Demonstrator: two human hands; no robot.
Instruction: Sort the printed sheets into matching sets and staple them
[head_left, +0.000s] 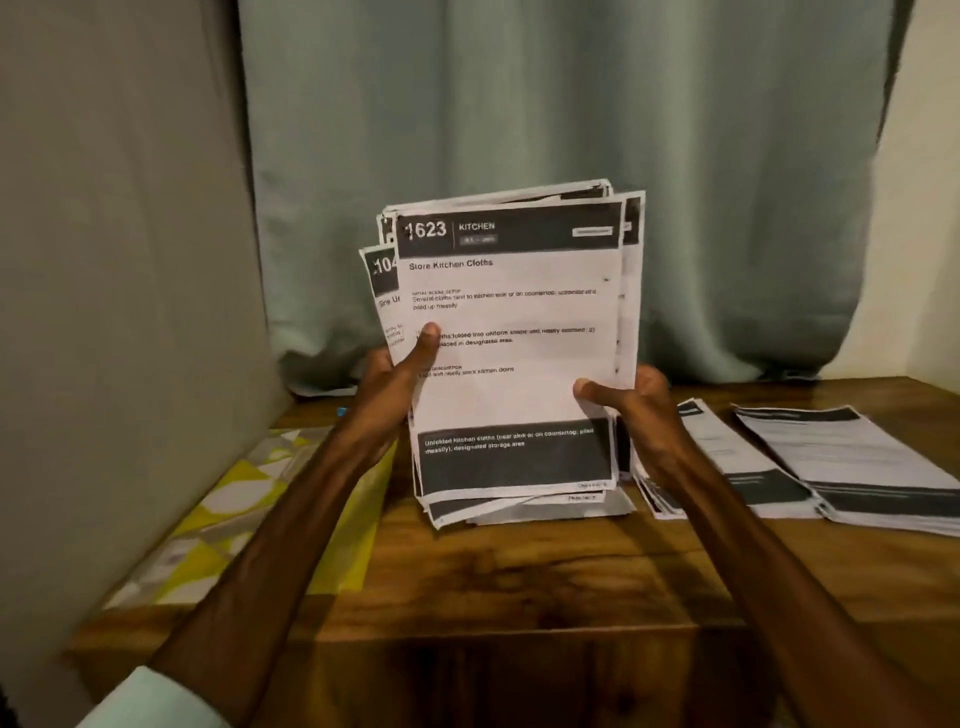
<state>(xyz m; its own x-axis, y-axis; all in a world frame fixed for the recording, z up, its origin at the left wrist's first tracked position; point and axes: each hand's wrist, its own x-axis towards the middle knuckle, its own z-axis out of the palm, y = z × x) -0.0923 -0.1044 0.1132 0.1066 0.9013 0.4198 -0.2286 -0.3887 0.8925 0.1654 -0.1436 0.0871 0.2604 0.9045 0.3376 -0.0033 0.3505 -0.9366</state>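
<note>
**Both hands holding the sheaf upright at centre**

Nearest me, at 7 o'clock, a pale sleeve (150, 696) shows at the bottom edge. Both bare forearms run up from there over the wooden table (493, 587).

My left hand (400, 374) grips the left edge of the stack of printed sheets (511, 332), with the thumb laid across the front page and the fingers hidden behind. My right hand (631, 410) pinches the right edge lower down, thumb in front. The stack stands upright in the middle of the view with its lower edges down at the tabletop. I cannot tell whether they touch the wood. The sheets are uneven, with corners fanning out at top and bottom. The front page reads "1623 KITCHEN, Store Kitchen Cloths", and a page behind it peeks out at 10 o'clock.

At 8 o'clock a yellow patterned cloth (249, 499) lies on the table's left side. At 3 o'clock two flat piles lie side by side, the near pile (727, 457) partly hidden by my right wrist and the far pile (857, 467) just beside it.

The upright stack blocks the table behind it. Beyond hang a green curtain (545, 104) at 12 o'clock, a grey panel (130, 260) at 9 and a pale wall (924, 208) at 2.
</note>
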